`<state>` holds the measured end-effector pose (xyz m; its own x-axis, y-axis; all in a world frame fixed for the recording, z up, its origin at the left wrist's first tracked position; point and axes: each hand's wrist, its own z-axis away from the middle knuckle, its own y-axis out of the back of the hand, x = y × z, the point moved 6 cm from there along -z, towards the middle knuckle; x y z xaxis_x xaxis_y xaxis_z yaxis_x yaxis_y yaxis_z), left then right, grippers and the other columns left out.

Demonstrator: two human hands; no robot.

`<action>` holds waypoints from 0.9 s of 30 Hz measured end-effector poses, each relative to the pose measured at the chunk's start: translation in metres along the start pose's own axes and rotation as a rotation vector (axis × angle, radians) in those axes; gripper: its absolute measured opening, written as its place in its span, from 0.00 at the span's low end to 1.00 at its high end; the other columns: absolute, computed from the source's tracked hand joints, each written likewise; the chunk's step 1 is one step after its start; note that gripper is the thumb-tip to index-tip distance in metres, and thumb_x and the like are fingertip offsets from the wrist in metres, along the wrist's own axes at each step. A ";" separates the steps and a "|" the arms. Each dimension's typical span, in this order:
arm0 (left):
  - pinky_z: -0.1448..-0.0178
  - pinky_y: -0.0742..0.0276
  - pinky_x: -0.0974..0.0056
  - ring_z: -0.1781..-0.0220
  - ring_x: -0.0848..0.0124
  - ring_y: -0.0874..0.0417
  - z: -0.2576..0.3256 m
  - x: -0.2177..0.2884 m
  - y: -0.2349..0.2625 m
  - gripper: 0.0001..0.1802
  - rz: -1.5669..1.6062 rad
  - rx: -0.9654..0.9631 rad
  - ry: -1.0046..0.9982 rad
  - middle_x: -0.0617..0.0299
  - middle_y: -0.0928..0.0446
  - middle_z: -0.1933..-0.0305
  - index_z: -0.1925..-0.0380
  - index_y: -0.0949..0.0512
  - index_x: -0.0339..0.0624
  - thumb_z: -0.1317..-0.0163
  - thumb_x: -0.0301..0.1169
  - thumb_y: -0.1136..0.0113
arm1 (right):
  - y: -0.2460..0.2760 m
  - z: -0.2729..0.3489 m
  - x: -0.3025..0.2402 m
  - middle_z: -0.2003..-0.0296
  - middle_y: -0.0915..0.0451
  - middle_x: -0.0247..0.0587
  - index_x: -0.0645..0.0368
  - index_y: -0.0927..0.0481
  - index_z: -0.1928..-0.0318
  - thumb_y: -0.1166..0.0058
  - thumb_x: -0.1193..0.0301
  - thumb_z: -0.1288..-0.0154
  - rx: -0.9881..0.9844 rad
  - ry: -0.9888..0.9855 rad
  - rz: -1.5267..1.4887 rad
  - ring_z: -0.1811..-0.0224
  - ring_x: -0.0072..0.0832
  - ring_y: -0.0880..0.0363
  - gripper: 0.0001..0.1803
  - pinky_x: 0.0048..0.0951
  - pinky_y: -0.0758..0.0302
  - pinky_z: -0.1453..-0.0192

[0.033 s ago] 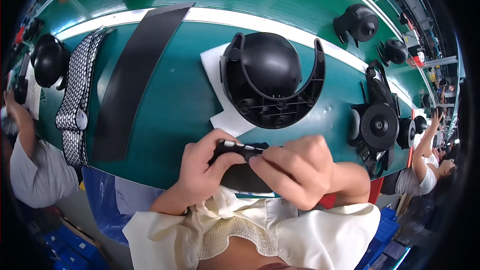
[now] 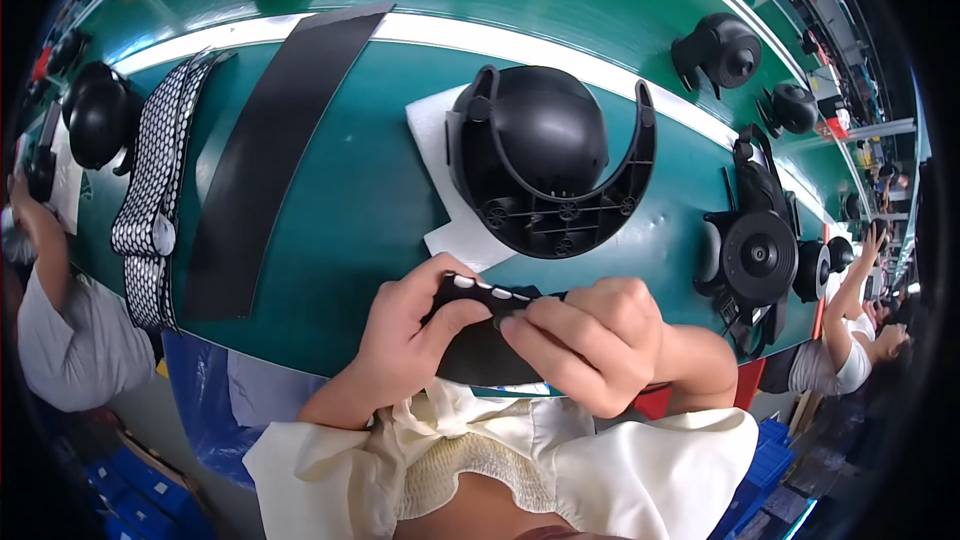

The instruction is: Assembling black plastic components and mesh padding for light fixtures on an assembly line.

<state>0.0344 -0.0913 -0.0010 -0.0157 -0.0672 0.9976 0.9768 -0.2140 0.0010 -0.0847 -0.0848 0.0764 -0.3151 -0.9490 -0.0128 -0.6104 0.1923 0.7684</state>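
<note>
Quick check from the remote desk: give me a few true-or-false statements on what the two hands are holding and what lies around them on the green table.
1. Both hands grip one small black part with white pads along its top edge. True: the left hand and right hand pinch it together.
2. The big black dome-shaped plastic shell sits on a white foam sheet. True.
3. The long flat black strip lies to the right of the shell. False: it lies to its left.
4. The black-and-white patterned strap is held in the left hand. False: it lies on the green table, untouched.
</note>
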 end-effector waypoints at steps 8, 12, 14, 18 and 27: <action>0.41 0.42 0.60 0.43 0.61 0.36 -0.005 -0.007 -0.002 0.02 0.381 -0.118 -0.136 0.47 0.42 0.44 0.70 0.36 0.34 0.43 0.20 0.56 | -0.003 -0.004 0.058 0.74 0.30 0.36 0.64 0.32 0.69 0.45 0.83 0.53 0.053 -0.761 -0.726 0.74 0.22 0.33 0.11 0.20 0.37 0.69; 0.36 0.50 0.53 0.34 0.54 0.49 -0.003 -0.008 -0.005 0.03 0.448 -0.172 -0.224 0.43 0.50 0.39 0.72 0.37 0.35 0.44 0.19 0.54 | -0.027 -0.013 0.062 0.70 0.27 0.33 0.65 0.39 0.52 0.51 0.87 0.51 -0.161 -0.863 -0.786 0.70 0.13 0.34 0.23 0.13 0.41 0.66; 0.36 0.50 0.53 0.34 0.51 0.51 -0.003 -0.008 -0.005 0.04 0.461 -0.188 -0.206 0.41 0.53 0.38 0.72 0.36 0.36 0.45 0.19 0.53 | -0.029 -0.012 0.063 0.70 0.27 0.33 0.65 0.39 0.52 0.52 0.87 0.51 -0.154 -0.886 -0.762 0.70 0.13 0.34 0.23 0.12 0.42 0.66; 0.36 0.51 0.53 0.35 0.48 0.51 -0.003 -0.004 -0.006 0.04 0.439 -0.243 -0.258 0.37 0.56 0.37 0.71 0.36 0.36 0.45 0.20 0.51 | -0.029 -0.010 0.064 0.70 0.26 0.34 0.65 0.39 0.52 0.52 0.87 0.50 -0.147 -0.869 -0.691 0.71 0.12 0.33 0.23 0.12 0.42 0.67; 0.37 0.50 0.54 0.34 0.46 0.54 -0.003 -0.004 -0.007 0.05 0.493 -0.258 -0.290 0.34 0.59 0.37 0.72 0.37 0.35 0.45 0.20 0.51 | -0.031 -0.011 0.063 0.71 0.25 0.35 0.66 0.38 0.55 0.48 0.86 0.51 -0.105 -0.818 -0.639 0.70 0.13 0.30 0.22 0.12 0.40 0.68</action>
<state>0.0264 -0.0927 -0.0051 0.5178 0.0410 0.8545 0.7705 -0.4563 -0.4450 -0.0775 -0.1537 0.0585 -0.3759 -0.3998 -0.8360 -0.7830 -0.3455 0.5173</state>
